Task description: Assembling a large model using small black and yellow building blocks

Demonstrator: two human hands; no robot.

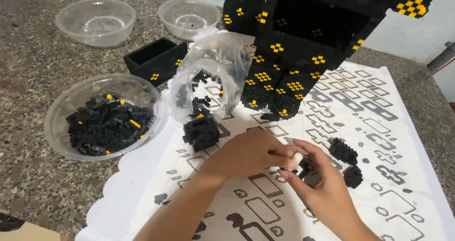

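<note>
My left hand (251,153) and my right hand (324,186) meet low in the middle of the head view, over a white printed sheet (379,127). Both pinch a small white tool and a tiny black brick piece (303,167) between their fingertips. A small black brick block (201,133) lies just left of my left hand. Two more small black clumps (342,151) (353,176) lie right of my right hand. A big black brick model with yellow diamond marks (303,46) rises behind the hands.
A clear bowl full of black and yellow bricks (106,120) stands at the left on the speckled stone counter (33,70). Two empty clear bowls (95,20) (189,15), a small black brick box (156,58) and a clear plastic bag (213,70) with bricks stand behind.
</note>
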